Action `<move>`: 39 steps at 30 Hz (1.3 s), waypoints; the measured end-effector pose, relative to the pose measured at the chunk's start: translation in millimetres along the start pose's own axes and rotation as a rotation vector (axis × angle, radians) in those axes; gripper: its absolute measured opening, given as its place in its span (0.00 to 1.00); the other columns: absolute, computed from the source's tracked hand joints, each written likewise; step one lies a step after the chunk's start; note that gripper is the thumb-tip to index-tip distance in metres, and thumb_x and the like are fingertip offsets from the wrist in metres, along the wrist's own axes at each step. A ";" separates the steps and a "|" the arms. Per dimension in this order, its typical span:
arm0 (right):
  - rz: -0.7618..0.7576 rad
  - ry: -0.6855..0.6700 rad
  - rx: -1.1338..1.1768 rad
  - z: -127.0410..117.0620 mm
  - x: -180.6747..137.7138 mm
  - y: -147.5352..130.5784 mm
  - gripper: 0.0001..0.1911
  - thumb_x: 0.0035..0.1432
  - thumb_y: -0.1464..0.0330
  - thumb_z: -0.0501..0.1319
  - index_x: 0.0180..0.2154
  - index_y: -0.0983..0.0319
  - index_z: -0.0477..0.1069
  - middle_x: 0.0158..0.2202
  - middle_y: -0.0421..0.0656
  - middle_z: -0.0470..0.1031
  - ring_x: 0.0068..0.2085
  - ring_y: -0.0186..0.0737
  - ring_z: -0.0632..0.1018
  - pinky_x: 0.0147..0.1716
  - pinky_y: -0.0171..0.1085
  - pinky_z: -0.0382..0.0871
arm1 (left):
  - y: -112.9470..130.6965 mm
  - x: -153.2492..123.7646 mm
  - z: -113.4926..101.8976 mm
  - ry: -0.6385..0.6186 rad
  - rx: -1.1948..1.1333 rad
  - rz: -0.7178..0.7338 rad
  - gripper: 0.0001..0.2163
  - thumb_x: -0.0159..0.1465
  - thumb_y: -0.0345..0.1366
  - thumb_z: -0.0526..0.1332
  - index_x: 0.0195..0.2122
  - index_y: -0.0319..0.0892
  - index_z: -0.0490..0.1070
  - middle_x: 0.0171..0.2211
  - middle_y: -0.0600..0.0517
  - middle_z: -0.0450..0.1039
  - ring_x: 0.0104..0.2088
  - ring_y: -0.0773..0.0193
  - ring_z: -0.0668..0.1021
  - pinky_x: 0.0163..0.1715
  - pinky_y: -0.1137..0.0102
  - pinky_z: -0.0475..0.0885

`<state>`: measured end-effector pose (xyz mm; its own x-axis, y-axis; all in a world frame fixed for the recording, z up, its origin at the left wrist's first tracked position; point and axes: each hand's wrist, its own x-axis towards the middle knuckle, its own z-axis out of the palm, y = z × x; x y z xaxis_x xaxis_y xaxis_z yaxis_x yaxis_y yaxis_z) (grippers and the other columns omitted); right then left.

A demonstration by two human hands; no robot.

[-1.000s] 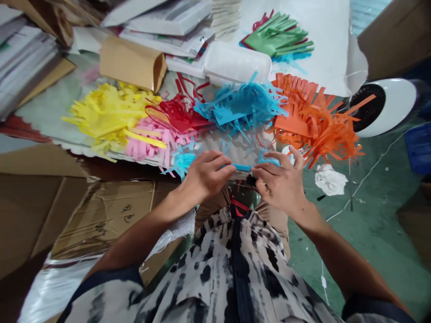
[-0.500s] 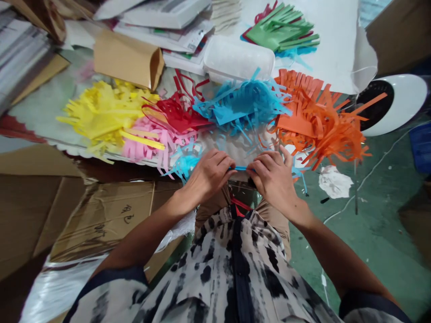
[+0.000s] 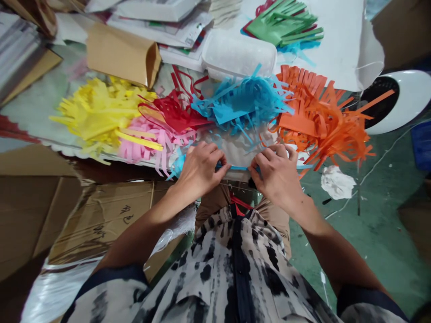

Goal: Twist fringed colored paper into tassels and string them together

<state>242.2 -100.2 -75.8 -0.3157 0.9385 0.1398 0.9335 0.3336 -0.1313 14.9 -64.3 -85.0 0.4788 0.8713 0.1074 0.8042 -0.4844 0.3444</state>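
A thin blue strip of rolled or folded tissue paper point(image 3: 239, 168) stretches between my two hands at the table's near edge. My left hand point(image 3: 204, 168) is closed at its left end, thumb and curled forefinger close together; the exact contact is partly hidden. My right hand point(image 3: 276, 172) pinches the right end, its fingers bent over the strip. Light blue paper fringe point(image 3: 177, 167) shows beside my left wrist. Just beyond my hands lies a heap of blue fringed tissue paper point(image 3: 240, 103), with orange fringed paper point(image 3: 319, 121) to its right.
Red point(image 3: 178, 112), pink point(image 3: 141, 141) and yellow fringed paper point(image 3: 97, 112) lie to the left. Behind are a white plastic tub point(image 3: 239, 53), a brown paper bag point(image 3: 119, 54) and green fringed paper point(image 3: 286, 24). Cardboard point(image 3: 114, 220) lies below left; a white stool point(image 3: 412, 101) stands right.
My left hand has shifted slightly left and its fingers have loosened a little around the thumb. My right hand stays at the strip, fingers slightly more curled. The view has shifted slightly.
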 end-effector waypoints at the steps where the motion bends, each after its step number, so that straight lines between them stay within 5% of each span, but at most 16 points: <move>1: -0.009 0.041 0.017 1.0 -1.6 -0.3 0.08 0.70 0.64 0.60 0.40 0.58 0.76 0.43 0.45 0.80 0.55 0.54 0.73 0.62 0.59 0.55 | 1.4 0.4 1.6 0.019 -0.010 0.025 0.05 0.69 0.39 0.68 0.39 0.44 0.78 0.40 0.48 0.79 0.45 0.50 0.76 0.43 0.56 0.67; 7: -0.150 0.167 0.059 13.2 -24.5 -2.8 0.15 0.72 0.72 0.58 0.48 0.46 0.78 0.44 0.34 0.84 0.58 0.47 0.75 0.70 0.60 0.47 | 4.1 -15.6 16.4 0.222 0.016 0.300 0.09 0.73 0.30 0.61 0.44 0.51 0.79 0.41 0.53 0.82 0.46 0.54 0.77 0.53 0.51 0.64; 10: -0.143 0.183 0.063 15.7 -39.1 6.2 0.19 0.70 0.75 0.59 0.53 0.45 0.77 0.50 0.34 0.84 0.60 0.50 0.76 0.69 0.62 0.48 | -9.9 -30.9 11.2 0.269 0.057 0.309 0.12 0.71 0.30 0.62 0.51 0.54 0.77 0.43 0.53 0.81 0.49 0.52 0.77 0.58 0.49 0.62; 14: -0.155 0.204 0.027 15.6 -52.2 21.6 0.23 0.69 0.76 0.61 0.56 0.43 0.75 0.54 0.35 0.83 0.62 0.53 0.75 0.69 0.64 0.48 | -29.5 -44.6 -8.6 0.287 0.139 0.276 0.12 0.66 0.30 0.64 0.47 0.55 0.76 0.48 0.53 0.80 0.54 0.48 0.76 0.64 0.45 0.58; 19: -0.169 0.222 0.051 15.8 -49.9 21.6 0.19 0.69 0.75 0.60 0.53 0.47 0.77 0.53 0.37 0.83 0.64 0.53 0.73 0.70 0.65 0.44 | -15.6 -33.9 -8.6 0.299 0.176 0.303 0.09 0.65 0.32 0.64 0.44 0.53 0.77 0.51 0.51 0.80 0.55 0.48 0.77 0.69 0.40 0.57; 24: -0.218 0.198 0.023 5.5 -41.1 17.1 0.15 0.68 0.74 0.61 0.49 0.49 0.78 0.50 0.40 0.83 0.64 0.57 0.73 0.70 0.69 0.46 | -2.8 -9.8 16.4 0.228 0.105 0.416 0.11 0.72 0.28 0.59 0.41 0.47 0.81 0.39 0.49 0.82 0.43 0.57 0.81 0.50 0.55 0.76; 28: -0.202 0.200 0.042 -1.4 -32.0 9.4 0.13 0.65 0.74 0.62 0.42 0.50 0.79 0.46 0.40 0.83 0.62 0.57 0.74 0.69 0.70 0.49 | -7.4 -4.5 21.4 0.191 0.175 0.471 0.13 0.74 0.28 0.56 0.41 0.43 0.82 0.35 0.47 0.82 0.36 0.58 0.80 0.33 0.62 0.74; 35: -0.250 0.325 -0.011 23.9 -8.6 -11.0 0.13 0.70 0.73 0.60 0.37 0.52 0.79 0.36 0.36 0.82 0.53 0.43 0.78 0.66 0.58 0.59 | -0.5 -9.9 20.4 0.252 0.182 0.470 0.13 0.74 0.29 0.57 0.35 0.41 0.80 0.31 0.47 0.80 0.31 0.61 0.80 0.29 0.67 0.71; 39: -0.283 0.368 -0.050 23.3 -6.1 -11.6 0.13 0.70 0.73 0.61 0.37 0.51 0.79 0.34 0.35 0.82 0.49 0.40 0.79 0.62 0.53 0.62 | 12.2 -21.2 7.6 0.259 -0.093 0.267 0.13 0.74 0.36 0.58 0.38 0.42 0.83 0.37 0.47 0.85 0.35 0.61 0.84 0.31 0.68 0.74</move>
<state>229.3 -107.8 -98.0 -0.4864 0.7142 0.5033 0.8292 0.5589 0.0083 17.2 -89.2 -90.2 0.5525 0.7124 0.4327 0.6221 -0.6979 0.3548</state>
